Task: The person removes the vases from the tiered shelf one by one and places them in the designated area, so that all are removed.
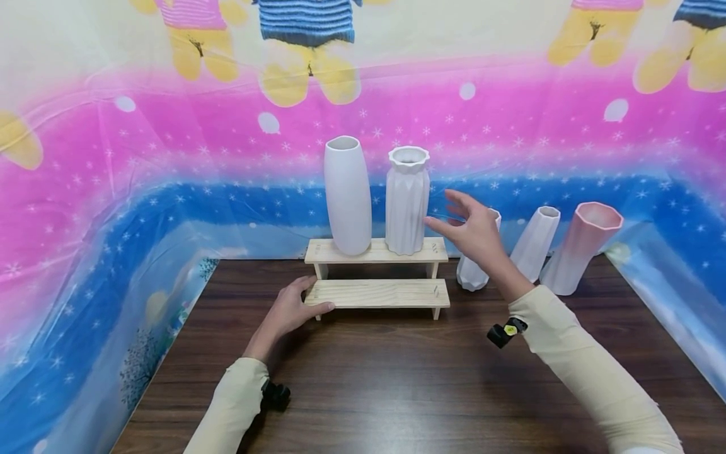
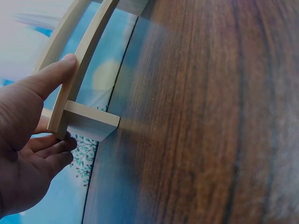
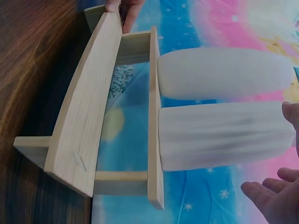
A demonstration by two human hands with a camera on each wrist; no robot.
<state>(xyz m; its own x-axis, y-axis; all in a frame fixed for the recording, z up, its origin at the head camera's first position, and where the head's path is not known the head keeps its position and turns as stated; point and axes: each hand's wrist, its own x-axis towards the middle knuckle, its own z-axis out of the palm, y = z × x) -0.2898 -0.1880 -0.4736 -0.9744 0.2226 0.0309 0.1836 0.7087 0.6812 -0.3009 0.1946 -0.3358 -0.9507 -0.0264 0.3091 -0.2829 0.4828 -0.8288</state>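
Observation:
A two-tier wooden stand stands at the back of the table. My left hand grips the left end of its lower board; in the left wrist view the thumb lies on the board, with the fingers curled round its end. On the upper tier stand a smooth white vase and, to its right, a ribbed white vase with a scalloped rim. Beside the ribbed vase, my right hand has its thumb and fingers spread, holding nothing. Whether the thumb touches the vase, I cannot tell.
Right of the stand are a small white vase, partly hidden by the right hand, a slim white vase and a pink-and-white vase. A printed cloth hangs behind the dark wooden table.

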